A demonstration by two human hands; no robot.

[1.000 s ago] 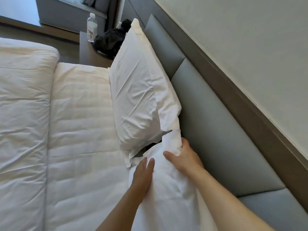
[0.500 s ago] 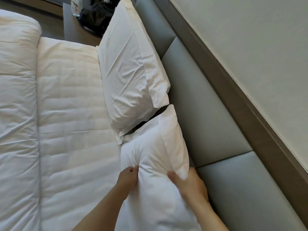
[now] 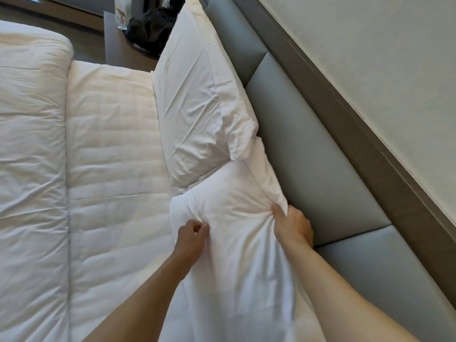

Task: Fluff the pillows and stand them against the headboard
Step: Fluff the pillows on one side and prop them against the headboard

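The white quilted mattress top (image 3: 111, 169) spreads out to the left of both hands, and further left lies a folded, puffy white duvet (image 3: 29, 169). To the right of the hands rises the grey padded headboard (image 3: 308, 154), made of upholstered panels with a brown wooden rail along its top, against a pale wall (image 3: 382, 58). Beyond the hands, a large white rectangular pillow with a flanged edge (image 3: 197, 99) stands leaning on the headboard. The nearer white cotton pillow (image 3: 237, 243) lies under and between the two forearms, its far end touching the lower edge of the standing pillow and its right side just beside the headboard. Both bare arms reach forward from the bottom of the view, the left arm crossing the mattress at a slant, the right arm running along the headboard side. The right hand (image 3: 292, 225) is clenched on the nearer pillow's upper right edge, fabric gathered into radiating creases at its grip, the flange corner sticking up beside the knuckles. The left hand (image 3: 193, 236) is curled at the pillow's left edge, fingertips pinching a fold of its cover. Far past the hands, a dark bundle (image 3: 150, 28) and a clear plastic bottle (image 3: 121, 16) sit on a brown bedside table (image 3: 118, 53).
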